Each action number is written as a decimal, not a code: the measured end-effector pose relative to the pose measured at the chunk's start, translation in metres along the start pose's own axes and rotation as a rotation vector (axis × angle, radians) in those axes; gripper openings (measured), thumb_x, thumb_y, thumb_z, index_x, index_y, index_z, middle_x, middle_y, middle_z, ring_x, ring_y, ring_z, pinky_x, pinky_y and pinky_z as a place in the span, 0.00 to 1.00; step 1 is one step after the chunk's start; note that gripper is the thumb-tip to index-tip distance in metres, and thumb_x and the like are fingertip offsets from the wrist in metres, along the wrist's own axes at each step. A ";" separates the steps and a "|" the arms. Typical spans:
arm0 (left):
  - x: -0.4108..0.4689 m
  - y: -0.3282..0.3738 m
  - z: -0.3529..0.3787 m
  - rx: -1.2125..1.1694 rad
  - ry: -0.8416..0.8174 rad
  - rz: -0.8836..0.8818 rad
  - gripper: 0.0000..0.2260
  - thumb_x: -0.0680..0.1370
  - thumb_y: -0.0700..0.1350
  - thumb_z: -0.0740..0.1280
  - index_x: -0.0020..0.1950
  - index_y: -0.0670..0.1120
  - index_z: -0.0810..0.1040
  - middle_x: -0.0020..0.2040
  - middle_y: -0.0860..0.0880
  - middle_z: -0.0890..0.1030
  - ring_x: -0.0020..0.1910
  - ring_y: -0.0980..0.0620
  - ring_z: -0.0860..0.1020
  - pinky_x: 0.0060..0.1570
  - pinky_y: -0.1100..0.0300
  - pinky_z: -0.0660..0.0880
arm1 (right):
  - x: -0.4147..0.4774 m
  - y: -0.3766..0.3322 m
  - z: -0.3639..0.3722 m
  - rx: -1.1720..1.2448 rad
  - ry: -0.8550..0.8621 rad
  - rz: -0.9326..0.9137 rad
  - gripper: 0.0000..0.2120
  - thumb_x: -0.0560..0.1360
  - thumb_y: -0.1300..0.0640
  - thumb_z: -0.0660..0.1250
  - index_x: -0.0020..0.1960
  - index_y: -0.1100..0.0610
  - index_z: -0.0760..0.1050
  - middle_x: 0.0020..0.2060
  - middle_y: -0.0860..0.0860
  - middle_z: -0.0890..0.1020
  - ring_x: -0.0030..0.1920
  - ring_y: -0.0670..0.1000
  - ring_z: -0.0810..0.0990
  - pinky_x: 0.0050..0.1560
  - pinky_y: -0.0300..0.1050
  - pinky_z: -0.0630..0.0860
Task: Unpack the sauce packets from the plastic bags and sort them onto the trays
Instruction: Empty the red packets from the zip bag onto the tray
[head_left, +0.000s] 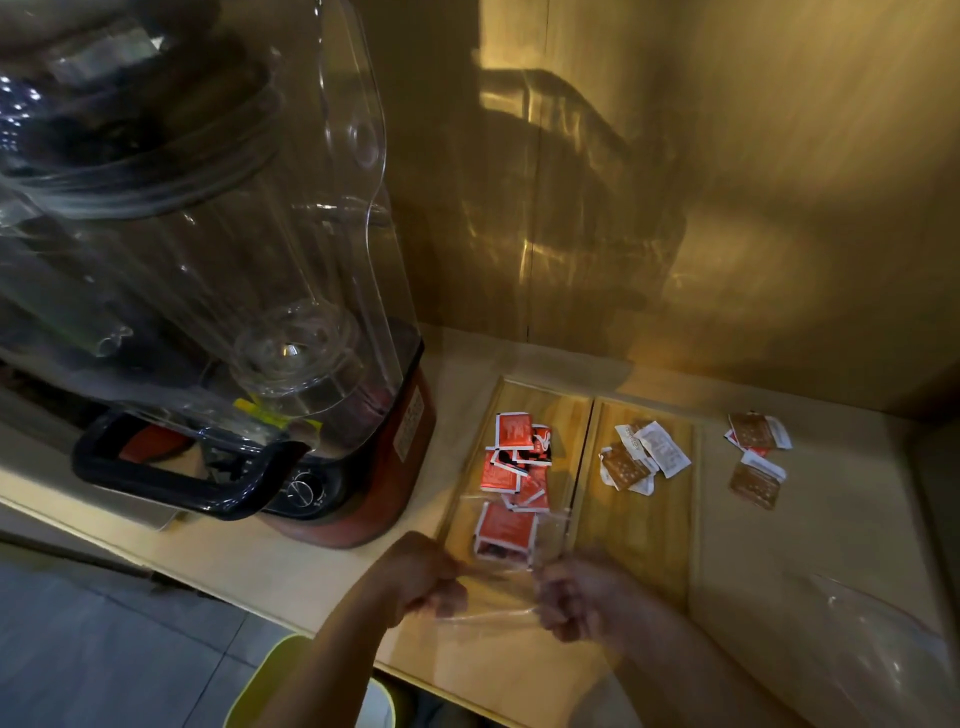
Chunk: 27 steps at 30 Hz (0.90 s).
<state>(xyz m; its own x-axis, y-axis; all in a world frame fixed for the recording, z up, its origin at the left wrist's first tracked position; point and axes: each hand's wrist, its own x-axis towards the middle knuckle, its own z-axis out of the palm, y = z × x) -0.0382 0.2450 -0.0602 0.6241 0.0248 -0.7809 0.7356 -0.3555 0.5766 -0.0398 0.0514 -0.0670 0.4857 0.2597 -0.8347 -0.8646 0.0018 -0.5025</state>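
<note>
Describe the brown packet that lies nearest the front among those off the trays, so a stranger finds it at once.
Start at the two wooden trays right of the blender. On the bare counter further right lie loose packets. The lone brown packet sits nearest the front, apart from the cluster behind it.

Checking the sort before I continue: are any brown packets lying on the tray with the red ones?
No, the left tray holds only red packets; the brown packets lie on the right tray.

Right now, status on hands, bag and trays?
Left hand and right hand both gripping clear plastic bag, red packet inside. Red packets on left tray; brown packets off-tray. Nothing blocking.
</note>
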 end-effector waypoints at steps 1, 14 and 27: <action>-0.004 -0.003 -0.001 0.002 -0.003 -0.011 0.09 0.74 0.32 0.62 0.34 0.34 0.76 0.17 0.46 0.75 0.15 0.54 0.70 0.18 0.66 0.64 | -0.003 0.002 0.000 -0.015 -0.016 0.013 0.13 0.72 0.66 0.60 0.29 0.61 0.70 0.15 0.52 0.72 0.14 0.48 0.70 0.19 0.30 0.65; -0.019 0.019 -0.004 -0.160 0.190 0.177 0.12 0.74 0.28 0.59 0.35 0.42 0.72 0.36 0.41 0.77 0.28 0.52 0.79 0.27 0.60 0.77 | -0.024 -0.018 -0.003 -0.103 0.035 -0.248 0.12 0.70 0.68 0.63 0.27 0.63 0.71 0.17 0.55 0.72 0.14 0.49 0.68 0.18 0.32 0.61; -0.052 0.035 -0.009 -0.053 0.206 0.142 0.06 0.72 0.35 0.69 0.35 0.38 0.77 0.18 0.50 0.75 0.18 0.53 0.74 0.20 0.63 0.71 | -0.052 -0.018 -0.011 -0.088 -0.083 -0.212 0.22 0.70 0.65 0.62 0.18 0.57 0.71 0.14 0.51 0.69 0.16 0.47 0.63 0.19 0.32 0.58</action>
<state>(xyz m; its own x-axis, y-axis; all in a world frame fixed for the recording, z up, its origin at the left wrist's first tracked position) -0.0424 0.2395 0.0026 0.7584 0.1704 -0.6291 0.6464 -0.3194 0.6929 -0.0475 0.0270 -0.0173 0.6398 0.3413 -0.6886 -0.7278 -0.0188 -0.6855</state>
